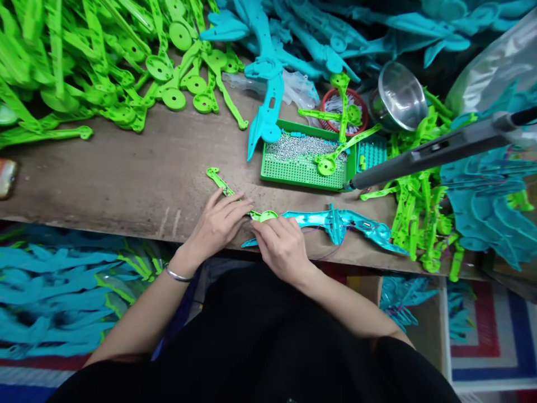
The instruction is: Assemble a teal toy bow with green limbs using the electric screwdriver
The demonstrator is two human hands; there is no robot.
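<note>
A lime-green plastic arm piece (264,216) with a round cup lies over the near edge of the bench, its narrow end up and to the left. Across its middle lies my left hand (220,224), fingers bent over it and thumb hidden. My right hand (283,243) is closed at the round cup, fingertips pinched on its near rim; anything small between them is hidden. Just right of that hand rests a blue bow-shaped plastic shell (335,221), open side up, with a thin dark wire. Its left tip shows below my hands.
Beyond my hands stands a green basket (304,182) of small screws. A grey power screwdriver (428,148) slants in from the right. Green parts (104,67) and blue parts (268,73) are heaped at the back. A metal bowl (400,95) and red basket (364,112) stand nearby.
</note>
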